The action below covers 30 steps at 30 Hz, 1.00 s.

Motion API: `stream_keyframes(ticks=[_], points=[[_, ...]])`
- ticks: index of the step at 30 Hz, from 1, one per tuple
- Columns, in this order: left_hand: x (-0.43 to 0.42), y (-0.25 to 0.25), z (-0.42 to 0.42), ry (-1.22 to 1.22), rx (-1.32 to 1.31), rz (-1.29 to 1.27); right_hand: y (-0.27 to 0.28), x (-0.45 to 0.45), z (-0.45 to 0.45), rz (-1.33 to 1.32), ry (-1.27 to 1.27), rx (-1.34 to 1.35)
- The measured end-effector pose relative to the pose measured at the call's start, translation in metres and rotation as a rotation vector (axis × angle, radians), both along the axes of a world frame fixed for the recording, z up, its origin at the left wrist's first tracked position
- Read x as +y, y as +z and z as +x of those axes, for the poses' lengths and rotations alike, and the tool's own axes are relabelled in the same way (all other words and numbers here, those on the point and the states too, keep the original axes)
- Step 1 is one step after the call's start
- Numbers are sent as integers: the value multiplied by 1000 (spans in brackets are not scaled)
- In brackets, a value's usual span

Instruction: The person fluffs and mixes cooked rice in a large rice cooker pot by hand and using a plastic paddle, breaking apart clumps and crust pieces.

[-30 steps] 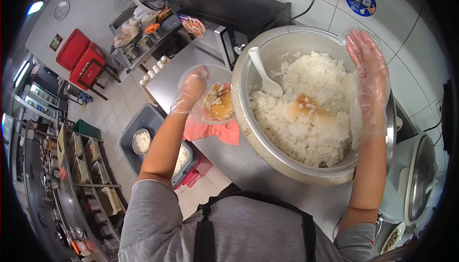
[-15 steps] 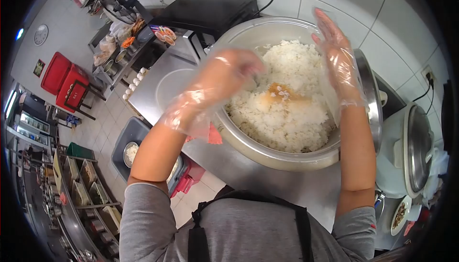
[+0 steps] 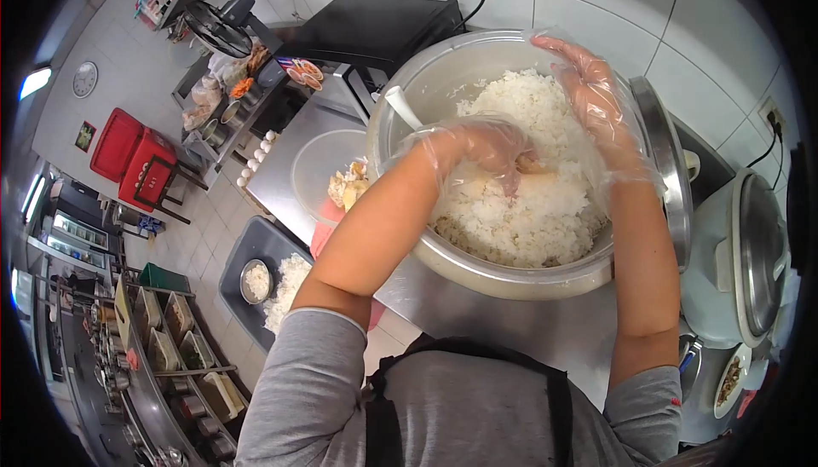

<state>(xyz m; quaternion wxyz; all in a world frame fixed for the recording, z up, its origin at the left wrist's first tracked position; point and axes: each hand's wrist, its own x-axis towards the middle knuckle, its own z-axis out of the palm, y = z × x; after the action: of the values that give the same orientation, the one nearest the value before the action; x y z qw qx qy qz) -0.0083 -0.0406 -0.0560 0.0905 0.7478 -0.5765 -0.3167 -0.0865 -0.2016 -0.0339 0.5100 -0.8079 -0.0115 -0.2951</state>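
Observation:
A large pot (image 3: 503, 278) full of white cooked rice (image 3: 528, 228) stands before me, with a yellow-brown patch on the rice near its middle. My left hand (image 3: 490, 147), in a clear plastic glove, reaches over the near-left rim and is down at this patch. Its fingers are curled together, and what lies between them is hidden. My right hand (image 3: 596, 100), gloved too, is at the pot's far right rim with fingers stretched out, holding nothing. A white handle (image 3: 402, 107) leans on the pot's left inner wall.
Left of the pot sits a clear plastic bowl (image 3: 308, 164) with pale yellow chunks (image 3: 348, 184). A grey tub (image 3: 234, 275) holds rice and a metal bowl (image 3: 256, 282). The pot's lid (image 3: 669, 177), another rice cooker (image 3: 724, 262) and a plate of food (image 3: 731, 382) are on the right.
My left hand has moved right and down from above the pot's left side onto the brown patch. My right hand has shifted slightly left and down. The white handle now shows.

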Motion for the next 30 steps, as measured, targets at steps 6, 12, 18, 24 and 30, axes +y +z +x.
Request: stream_keyframes(ticks=[6,12,18,24,30], points=[[24,0,31,123,229,-274,-6,9,-29,5,121,-83],[52,12,12,441,67,-195,-23,9,-55,65,175,62],[68,7,-27,316,-332,-230,-22,11,-72,-198,156,146],[56,1,-35,381,-401,-109,-23,25,-75,-325,135,280],[52,-29,-22,426,-417,-258,-17,27,-78,-263,116,252]])
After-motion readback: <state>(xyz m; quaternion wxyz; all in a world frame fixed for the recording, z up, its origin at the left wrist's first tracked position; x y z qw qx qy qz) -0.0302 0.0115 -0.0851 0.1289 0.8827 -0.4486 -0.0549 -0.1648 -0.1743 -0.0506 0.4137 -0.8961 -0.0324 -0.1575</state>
